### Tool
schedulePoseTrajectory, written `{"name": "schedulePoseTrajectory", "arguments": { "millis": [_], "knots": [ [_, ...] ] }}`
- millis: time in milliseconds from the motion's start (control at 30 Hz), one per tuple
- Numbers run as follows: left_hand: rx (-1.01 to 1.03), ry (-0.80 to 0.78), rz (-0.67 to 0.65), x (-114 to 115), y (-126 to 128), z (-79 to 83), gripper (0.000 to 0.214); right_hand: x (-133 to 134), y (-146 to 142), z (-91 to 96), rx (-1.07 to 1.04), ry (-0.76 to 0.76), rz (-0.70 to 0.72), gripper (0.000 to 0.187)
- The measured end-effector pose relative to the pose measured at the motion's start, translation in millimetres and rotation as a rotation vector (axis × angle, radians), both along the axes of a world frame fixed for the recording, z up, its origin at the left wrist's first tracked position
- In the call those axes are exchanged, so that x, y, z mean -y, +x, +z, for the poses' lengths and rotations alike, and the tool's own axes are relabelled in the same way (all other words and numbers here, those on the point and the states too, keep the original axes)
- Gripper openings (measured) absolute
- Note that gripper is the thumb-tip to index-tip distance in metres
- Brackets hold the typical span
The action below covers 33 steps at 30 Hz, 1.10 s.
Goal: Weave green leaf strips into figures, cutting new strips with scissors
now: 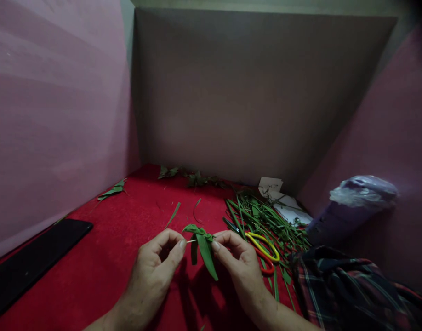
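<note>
Head view. A brown cardboard back panel (259,92) and 2 pink side panels (52,115) close in a red worktop (104,257).

At the right edge lies a plaid cloth (349,289). Behind it is a purple wrapped bundle (352,207); what it contains cannot be told. A flat black slab (35,257) rests along the left edge, well apart from the work.

Right of centre is a loose pile of long green leaf strips (266,218). White papers (290,207) lie partly under its far side.

The 2 hands meet low in the middle, just above the worktop. The left hand (152,271) has thumb and forefinger pinched together, apparently on the end of a thin pale stick (191,240). The right hand (242,264) is pinched on the right side of a folded leaf (202,241).

Scissors (264,250) with 1 yellow and 1 red loop lie untouched just beside the right hand, on the edge of the pile.

Folded leaf pieces (197,179) sit in a row at the foot of the back panel, and another piece (112,189) lies near the left panel. 2 stray strips (173,214) lie between that row and the hands.

The folded leaf hangs between the fingertips, 1 blade pointing down. The stick enters its left side.

Judged from this layout, several pieces are finished and set aside. The held piece is folded and at its fastening stage. The large pile suggests that much of the material is not yet used.
</note>
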<state>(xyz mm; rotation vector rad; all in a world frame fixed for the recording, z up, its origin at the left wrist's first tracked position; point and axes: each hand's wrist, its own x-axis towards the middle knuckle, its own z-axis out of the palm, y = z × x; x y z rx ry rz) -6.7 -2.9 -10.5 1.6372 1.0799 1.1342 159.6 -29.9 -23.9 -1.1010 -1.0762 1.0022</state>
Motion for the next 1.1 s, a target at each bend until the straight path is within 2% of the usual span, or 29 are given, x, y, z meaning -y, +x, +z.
{"name": "schedulePoseTrajectory", "arguments": {
  "millis": [433, 667, 900, 1100],
  "knots": [
    [-0.006, 0.003, 0.008, -4.2, -0.6, -0.8, 0.022, 1.5, -2.0, 5.2, 0.102, 0.028, -0.020, 0.015],
    [0.036, 0.000, 0.056, -7.5, -3.6, 5.0, 0.024, 2.5, -1.8, 6.7, 0.120, 0.042, -0.028, 0.015],
    [0.161, -0.032, 0.085, -16.6, -7.5, 1.9, 0.023, -5.2, 3.9, -5.3, 0.018, 0.037, -0.036, 0.018],
    [0.219, -0.124, 0.170, -30.4, -7.2, -5.4, 0.029, -6.1, 3.7, -5.8, -0.191, -0.026, 0.016, 0.021]
  ]
}}
